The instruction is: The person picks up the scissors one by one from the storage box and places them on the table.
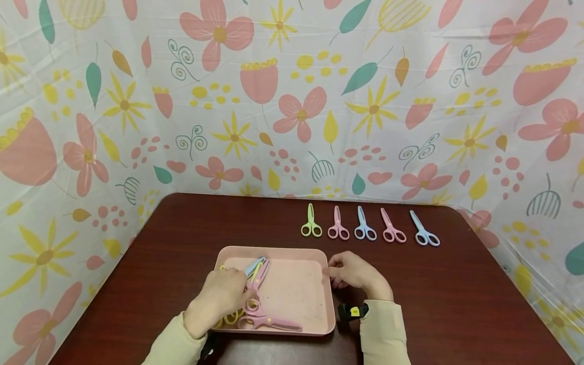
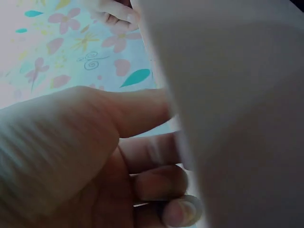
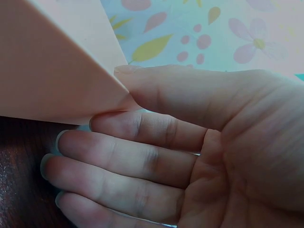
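Note:
A shallow pink tray (image 1: 292,284) stands at the front of the table, with several pastel scissors piled in its left part. My left hand (image 1: 223,291) reaches over the tray's left side onto this pile; its thumb is close to the handle of a pink pair of scissors (image 1: 259,278). Blue scissors (image 1: 254,265) poke out beyond the fingers. In the left wrist view the tray wall (image 2: 232,114) hides the fingertips, so I cannot tell what they hold. My right hand (image 1: 353,274) pinches the tray's right rim, thumb over the edge and fingers outside.
Several scissors stand out in a row at the back right, from green scissors (image 1: 311,221) to blue scissors (image 1: 424,229). Another pink pair of scissors (image 1: 278,323) lies along the tray's front wall. A floral curtain (image 1: 301,126) hangs behind the dark table (image 1: 433,304).

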### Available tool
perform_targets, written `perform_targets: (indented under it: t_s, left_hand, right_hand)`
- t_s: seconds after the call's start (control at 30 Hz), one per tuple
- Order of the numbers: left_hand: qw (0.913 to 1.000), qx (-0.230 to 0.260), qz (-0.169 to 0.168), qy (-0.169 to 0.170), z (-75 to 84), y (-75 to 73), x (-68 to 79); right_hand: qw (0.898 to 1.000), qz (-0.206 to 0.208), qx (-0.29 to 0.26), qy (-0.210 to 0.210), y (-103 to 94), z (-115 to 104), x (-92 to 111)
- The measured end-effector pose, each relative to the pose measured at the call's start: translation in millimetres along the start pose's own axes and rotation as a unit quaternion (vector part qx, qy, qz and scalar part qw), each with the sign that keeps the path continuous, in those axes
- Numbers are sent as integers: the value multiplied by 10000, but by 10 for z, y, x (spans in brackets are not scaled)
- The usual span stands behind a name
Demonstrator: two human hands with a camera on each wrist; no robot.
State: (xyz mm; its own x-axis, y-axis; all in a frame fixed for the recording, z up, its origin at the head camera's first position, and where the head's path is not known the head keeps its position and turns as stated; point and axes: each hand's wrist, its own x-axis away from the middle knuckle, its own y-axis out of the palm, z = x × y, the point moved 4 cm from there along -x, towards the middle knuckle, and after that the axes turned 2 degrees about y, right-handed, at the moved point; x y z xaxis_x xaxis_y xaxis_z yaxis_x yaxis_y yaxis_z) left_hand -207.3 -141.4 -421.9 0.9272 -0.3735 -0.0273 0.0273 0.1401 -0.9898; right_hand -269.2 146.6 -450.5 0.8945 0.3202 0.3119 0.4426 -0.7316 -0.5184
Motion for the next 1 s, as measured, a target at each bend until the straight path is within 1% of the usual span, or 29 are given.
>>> perform_targets:
  t_s: [0.1, 0.23, 0.47, 0.6, 0.8, 0.87, 1.0]
  left_hand:
    - [9999, 10, 64, -79, -24, 5, -15]
    - [9998, 60, 59, -189, -50, -6, -23]
    - [9994, -21, -281, -206, -83, 4, -9]
    - [9993, -70, -329, -180, -92, 9, -6]
    - [9997, -74, -249, -50, -85, 9, -19]
    - [9998, -60, -173, 3, -80, -19, -20]
    - [9999, 55, 99, 43, -84, -109, -8]
  right_hand:
    - [10000, -14, -5, 4, -3, -6, -2]
    - [10000, -22, -3, -6, -10, -14, 2]
    - [10000, -42, -25, -2, -4, -15, 6]
    - [10000, -46, -25, -20, 1, -16, 7]
    - [10000, -30, 32, -69, 2, -1, 9]
    - [10000, -41, 14, -73, 3, 3, 6]
    - [9999, -61, -26, -92, 8, -6, -6]
